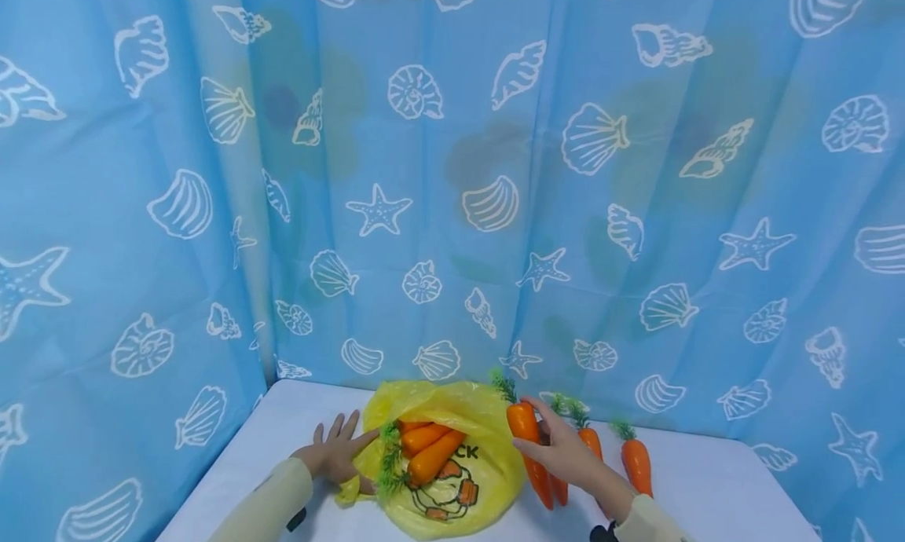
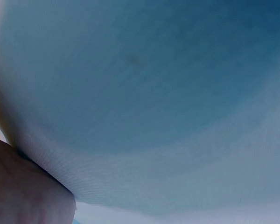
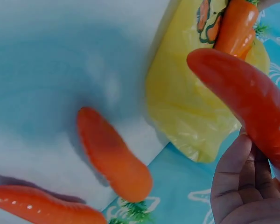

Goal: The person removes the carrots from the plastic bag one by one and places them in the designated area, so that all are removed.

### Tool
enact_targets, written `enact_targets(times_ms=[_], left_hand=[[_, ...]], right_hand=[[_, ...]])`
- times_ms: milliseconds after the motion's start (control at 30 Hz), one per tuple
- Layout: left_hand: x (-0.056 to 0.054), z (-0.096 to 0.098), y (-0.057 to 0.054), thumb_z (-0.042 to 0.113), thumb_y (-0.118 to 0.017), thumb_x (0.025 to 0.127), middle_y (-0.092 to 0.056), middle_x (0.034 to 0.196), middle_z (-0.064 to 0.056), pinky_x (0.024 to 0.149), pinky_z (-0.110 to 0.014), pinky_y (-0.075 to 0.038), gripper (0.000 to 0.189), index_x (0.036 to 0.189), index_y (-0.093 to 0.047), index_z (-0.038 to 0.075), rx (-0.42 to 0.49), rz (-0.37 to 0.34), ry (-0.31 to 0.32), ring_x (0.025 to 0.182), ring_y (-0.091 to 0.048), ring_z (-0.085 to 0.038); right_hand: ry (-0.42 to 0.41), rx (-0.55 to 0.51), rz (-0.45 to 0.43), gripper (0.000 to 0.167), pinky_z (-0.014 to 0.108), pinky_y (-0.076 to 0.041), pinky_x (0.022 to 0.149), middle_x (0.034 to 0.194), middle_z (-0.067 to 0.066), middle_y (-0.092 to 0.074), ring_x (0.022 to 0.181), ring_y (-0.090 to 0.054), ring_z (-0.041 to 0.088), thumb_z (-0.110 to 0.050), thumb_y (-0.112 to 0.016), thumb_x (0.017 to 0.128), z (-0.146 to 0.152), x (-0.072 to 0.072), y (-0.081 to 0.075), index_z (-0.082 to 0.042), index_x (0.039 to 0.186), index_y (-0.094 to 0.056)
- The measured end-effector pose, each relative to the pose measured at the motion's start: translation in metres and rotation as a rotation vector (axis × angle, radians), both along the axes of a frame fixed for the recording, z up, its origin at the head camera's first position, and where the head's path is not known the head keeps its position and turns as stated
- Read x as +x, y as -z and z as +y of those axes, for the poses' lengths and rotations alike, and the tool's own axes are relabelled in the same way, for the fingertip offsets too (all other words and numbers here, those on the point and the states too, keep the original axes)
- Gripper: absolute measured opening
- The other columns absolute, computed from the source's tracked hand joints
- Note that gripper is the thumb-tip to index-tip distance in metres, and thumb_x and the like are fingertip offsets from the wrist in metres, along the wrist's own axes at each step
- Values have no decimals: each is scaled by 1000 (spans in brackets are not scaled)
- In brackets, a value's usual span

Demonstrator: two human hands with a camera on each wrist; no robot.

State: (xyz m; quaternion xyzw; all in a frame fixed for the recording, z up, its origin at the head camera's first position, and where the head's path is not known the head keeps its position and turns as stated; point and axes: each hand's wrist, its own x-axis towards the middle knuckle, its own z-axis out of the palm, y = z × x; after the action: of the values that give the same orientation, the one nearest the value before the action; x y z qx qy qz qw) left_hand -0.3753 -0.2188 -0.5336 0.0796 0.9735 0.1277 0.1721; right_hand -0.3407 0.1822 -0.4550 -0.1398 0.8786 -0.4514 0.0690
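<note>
My right hand (image 1: 558, 448) grips an orange carrot (image 1: 523, 422) with a leafy green top, just right of a yellow plastic bag (image 1: 495, 479). In the right wrist view the held carrot (image 3: 252, 100) slants across the bag, its narrow end toward the upper left. The tip of another carrot (image 1: 559, 491) shows below that hand, its middle hidden. Several carrots (image 1: 434, 455) lie in the bag's mouth, green tops to the left. My left hand (image 1: 339, 449) rests at the bag's left edge, fingers spread and straight. Mostly pale fabric fills the left wrist view.
Two more carrots lie on the white table (image 1: 714, 479) to the right: one (image 1: 591, 440) partly behind my right hand, one (image 1: 637, 465) farther right. A blue curtain (image 1: 452, 212) with white shell prints stands along the table's back and left side.
</note>
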Motion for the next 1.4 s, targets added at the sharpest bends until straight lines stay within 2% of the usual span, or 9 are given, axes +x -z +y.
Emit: enact_targets(times_ms=[167,367,600,733,900,1100,1267,1400], left_hand=[[0,-3,-1,74,-73,66,-5,167,-17,117,-69,3,104,153,-35,31,1,1,7,152,-2,-45],[3,-4,-3,78,-72,64,-3,167,-16,117,-69,5,106,153,-35,33,9,-21,2,152,0,-45],[5,-6,3,77,-74,61,-4,167,-15,116,-69,5,107,152,-38,33,9,-29,-28,152,-2,-44],[2,-8,8,80,-72,61,-3,167,-14,117,-69,5,108,152,-36,34,18,-15,-22,152,0,-43],[-2,-10,14,81,-72,60,-4,167,-15,116,-69,5,109,152,-37,34,23,-3,-26,152,-1,-44],[-2,-8,15,80,-72,60,-6,167,-14,116,-69,4,108,151,-39,33,8,1,-34,152,-2,-44],[0,-4,8,79,-72,62,-4,167,-15,116,-69,5,107,152,-38,33,-13,1,-20,152,-1,-44],[-1,-2,4,80,-71,62,-5,167,-14,117,-68,5,107,152,-38,33,1,13,-10,152,-1,-44]], right_hand=[[58,5,-4,78,42,-58,86,121,12,-66,100,-65,20,-36,-74,88,7,-1,1,-16,152,-33],[155,92,5,82,46,-57,90,127,9,-64,105,-64,22,-45,-77,83,14,0,2,-23,151,-37],[193,132,-11,88,49,-57,86,127,13,-63,105,-63,25,-53,-76,81,26,-2,8,-21,151,-35],[219,138,-2,89,50,-56,89,133,15,-60,108,-61,26,-56,-74,81,36,-5,10,-19,152,-34],[212,118,-10,89,48,-57,89,138,16,-56,109,-60,27,-54,-74,82,44,-7,10,-17,152,-33],[220,118,-42,90,45,-58,84,137,17,-56,106,-60,26,-55,-73,83,52,-9,10,-17,153,-32],[237,137,-41,92,41,-59,79,125,17,-61,96,-60,23,-57,-73,82,63,-13,8,-16,153,-30],[249,153,-40,92,42,-57,80,122,16,-62,96,-59,23,-57,-71,84,74,-16,6,-16,153,-28]])
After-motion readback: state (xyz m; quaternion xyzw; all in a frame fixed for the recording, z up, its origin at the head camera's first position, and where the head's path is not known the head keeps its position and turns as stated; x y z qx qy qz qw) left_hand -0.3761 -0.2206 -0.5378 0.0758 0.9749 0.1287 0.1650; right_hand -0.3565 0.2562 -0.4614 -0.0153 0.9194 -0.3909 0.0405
